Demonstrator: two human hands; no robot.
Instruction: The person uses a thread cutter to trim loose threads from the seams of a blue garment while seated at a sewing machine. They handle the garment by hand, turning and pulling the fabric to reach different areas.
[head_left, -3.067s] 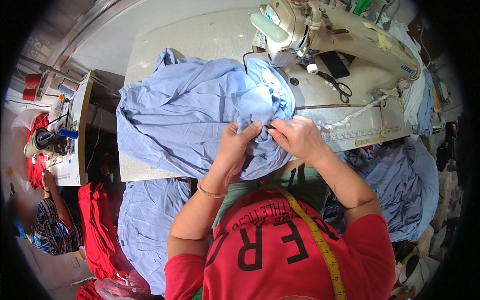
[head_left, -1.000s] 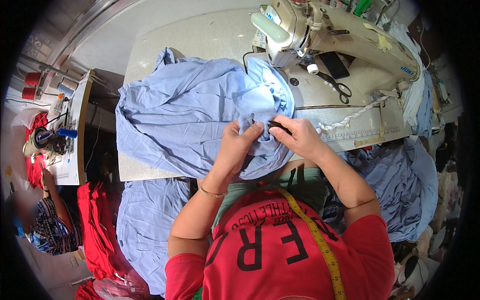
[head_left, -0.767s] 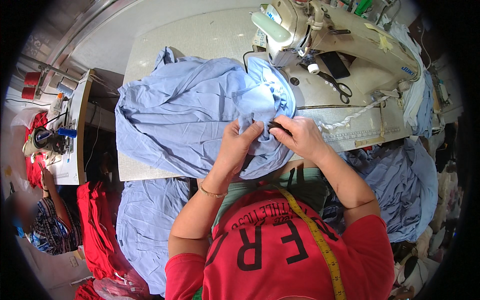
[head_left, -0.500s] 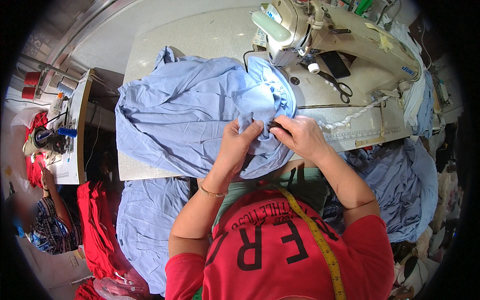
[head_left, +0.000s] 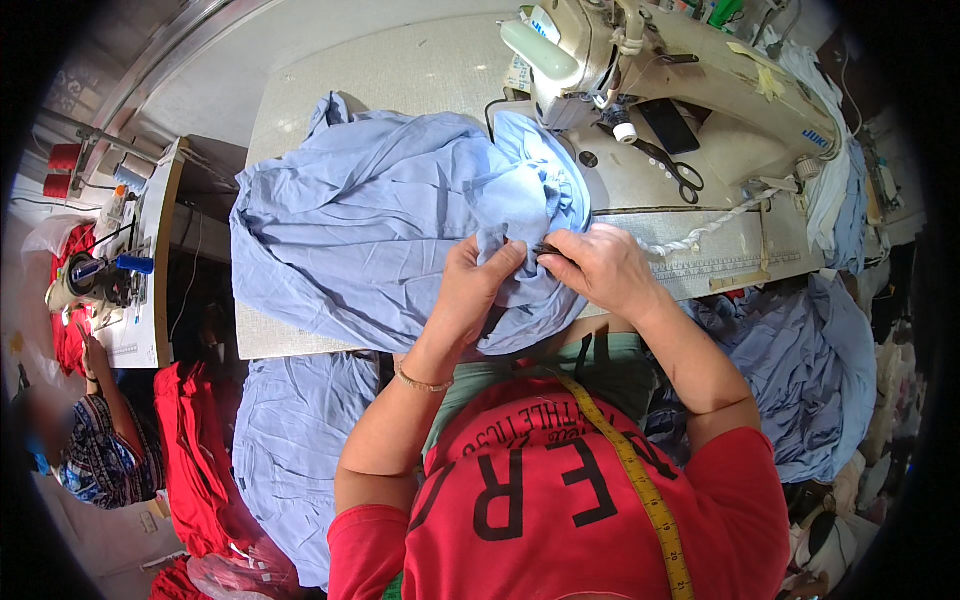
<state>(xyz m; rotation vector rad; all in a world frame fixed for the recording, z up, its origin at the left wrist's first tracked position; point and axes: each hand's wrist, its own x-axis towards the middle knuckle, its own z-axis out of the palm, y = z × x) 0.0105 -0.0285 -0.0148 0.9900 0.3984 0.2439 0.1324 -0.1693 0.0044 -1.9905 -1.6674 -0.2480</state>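
A light blue garment lies bunched on the sewing table, its near edge hanging over the front. My left hand pinches a gathered fold of it between thumb and fingers. Close beside, my right hand is closed around a small dark tool, whose tip meets the cloth by my left thumb. Most of that tool is hidden by my fingers, so its exact kind does not show.
A sewing machine stands at the back right, with black scissors and a black phone below its arm. Blue cloth hangs at the right, more at the left. Another person sits far left near a second machine.
My right hand has shifted very slightly, tilting the dark tool a little at the cloth. My left hand keeps its pinch, and the garment lies nearly as before.
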